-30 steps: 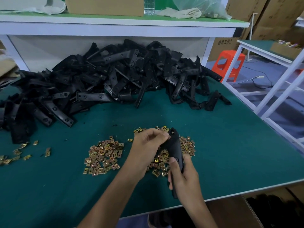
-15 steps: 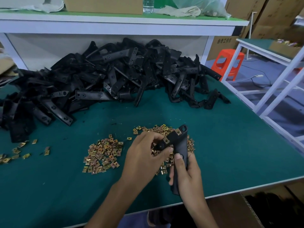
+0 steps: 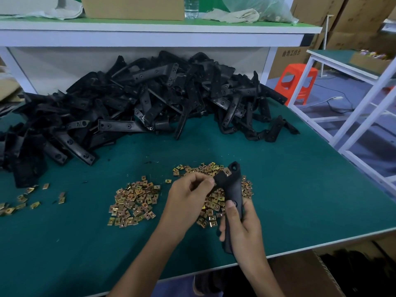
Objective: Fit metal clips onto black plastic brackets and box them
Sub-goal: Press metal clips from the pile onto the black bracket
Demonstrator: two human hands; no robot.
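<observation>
My right hand (image 3: 242, 228) grips the lower half of a black plastic bracket (image 3: 230, 185), held upright over the green table (image 3: 300, 189). A brass-coloured clip (image 3: 228, 173) sits on the bracket's upper tab. My left hand (image 3: 188, 198) has its fingertips curled against the bracket's left edge just below that clip; whether it pinches a clip there is hidden. Loose metal clips lie in two heaps, one (image 3: 135, 202) left of my hands and one (image 3: 211, 207) under them. A big pile of black brackets (image 3: 150, 103) fills the back of the table.
A few stray clips (image 3: 21, 202) lie at the left edge. A white shelf (image 3: 150, 31) above the pile carries a cardboard box (image 3: 132, 7) and a water bottle (image 3: 191, 7). An open carton (image 3: 321, 273) stands below the table's front right. An orange stool (image 3: 296, 82) and white frame (image 3: 364, 108) stand right.
The bracket's top has tilted right and risen slightly, showing the clip on its tab. My left hand slid from the bracket's top to its left edge.
</observation>
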